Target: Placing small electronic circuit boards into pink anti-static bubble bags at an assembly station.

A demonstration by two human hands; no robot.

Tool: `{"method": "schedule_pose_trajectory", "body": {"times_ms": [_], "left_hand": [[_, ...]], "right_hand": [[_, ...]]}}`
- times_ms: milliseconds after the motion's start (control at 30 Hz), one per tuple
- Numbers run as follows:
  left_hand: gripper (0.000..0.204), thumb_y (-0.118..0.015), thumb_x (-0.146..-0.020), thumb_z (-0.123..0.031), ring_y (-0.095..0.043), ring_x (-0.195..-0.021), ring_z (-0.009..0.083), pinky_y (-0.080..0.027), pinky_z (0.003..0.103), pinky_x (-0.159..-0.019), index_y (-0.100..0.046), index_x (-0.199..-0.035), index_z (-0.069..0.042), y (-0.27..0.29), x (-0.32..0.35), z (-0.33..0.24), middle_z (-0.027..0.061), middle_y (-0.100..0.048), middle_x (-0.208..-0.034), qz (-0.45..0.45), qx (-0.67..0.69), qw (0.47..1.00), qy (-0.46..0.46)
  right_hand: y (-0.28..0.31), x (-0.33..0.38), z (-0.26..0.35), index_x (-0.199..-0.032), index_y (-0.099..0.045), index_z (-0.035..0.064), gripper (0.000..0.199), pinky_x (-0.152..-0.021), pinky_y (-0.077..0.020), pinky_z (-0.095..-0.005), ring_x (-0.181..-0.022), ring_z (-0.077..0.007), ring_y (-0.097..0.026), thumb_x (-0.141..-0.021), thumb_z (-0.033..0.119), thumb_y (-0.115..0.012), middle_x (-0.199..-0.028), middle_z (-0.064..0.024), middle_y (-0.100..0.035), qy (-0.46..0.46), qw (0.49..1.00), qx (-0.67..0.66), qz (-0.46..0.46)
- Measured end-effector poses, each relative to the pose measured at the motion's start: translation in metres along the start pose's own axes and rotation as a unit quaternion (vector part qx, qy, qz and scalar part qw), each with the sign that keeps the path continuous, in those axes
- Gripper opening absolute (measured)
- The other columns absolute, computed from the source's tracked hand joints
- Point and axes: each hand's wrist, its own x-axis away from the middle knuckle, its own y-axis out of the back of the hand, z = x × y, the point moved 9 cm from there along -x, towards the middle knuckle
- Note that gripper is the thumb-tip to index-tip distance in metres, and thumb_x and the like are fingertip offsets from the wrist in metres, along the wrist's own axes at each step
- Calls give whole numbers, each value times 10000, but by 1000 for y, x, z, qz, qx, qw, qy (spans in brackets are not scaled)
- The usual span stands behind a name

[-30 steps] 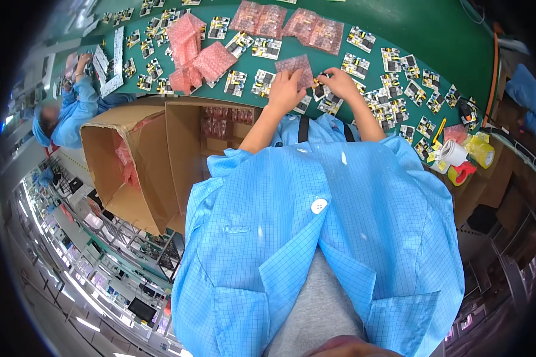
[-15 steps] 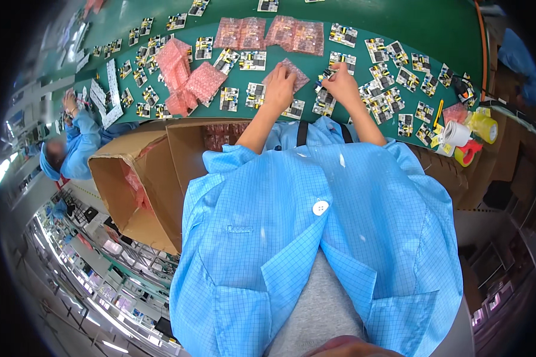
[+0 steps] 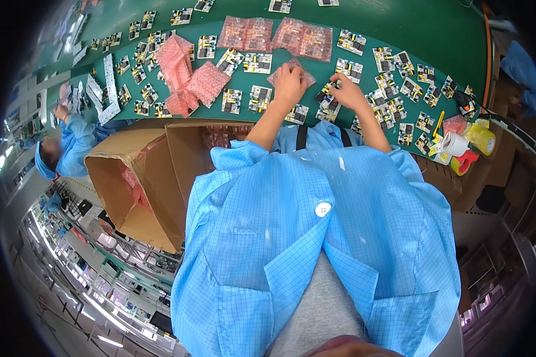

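Note:
My left hand [image 3: 290,84] lies over a pink bubble-wrap bag [image 3: 307,77], its fingers curled onto the bag. What the bag holds is hidden. Just to the right, the thumb and fingers of my right hand [image 3: 348,93] pinch the edge of a small circuit board [image 3: 324,93] with dark and yellow parts, held tilted beside the bag. Another circuit board [image 3: 328,112] lies below it on the green table mat [image 3: 280,119]. Beyond my right hand lies a further board [image 3: 349,70].
Filled pink bubble bags [image 3: 244,34] lie at the back, and a heap of bubble bags [image 3: 175,62] at left. Several loose boards [image 3: 387,110] spread rightward, near tape rolls [image 3: 481,140]. Open cardboard boxes [image 3: 173,196] stand below the table edge. A co-worker's blue sleeve [image 3: 80,134] shows far left.
The view has shifted slightly. Both hands stay by the bag and the board, with my left fingers a little farther over the bag. The co-worker's hand at far left has moved.

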Motion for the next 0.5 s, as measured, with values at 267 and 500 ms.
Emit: {"method": "schedule_pose_trajectory", "body": {"times_ms": [267,500], "left_hand": [[135,-690,-721,-125,-529,-935,323,-482,442,-775,-625,-829,-76,7,0,-1,112,-535,-937,-2,-16,1000,-4],[76,-666,-731,-105,-588,-851,310,-501,429,-724,-608,-759,-63,-3,1,5,108,-582,-825,7,22,1000,17]], "right_hand": [[-7,9,-4,-1142,-525,83,368,-577,-474,-308,-620,-156,-640,-860,287,-645,-785,-97,-642,-20,986,-163,35],[-7,13,-11,-1170,-497,44,390,-612,-508,-269,-729,-150,-660,-848,163,-681,-912,-85,-659,-12,972,-233,37]]}}
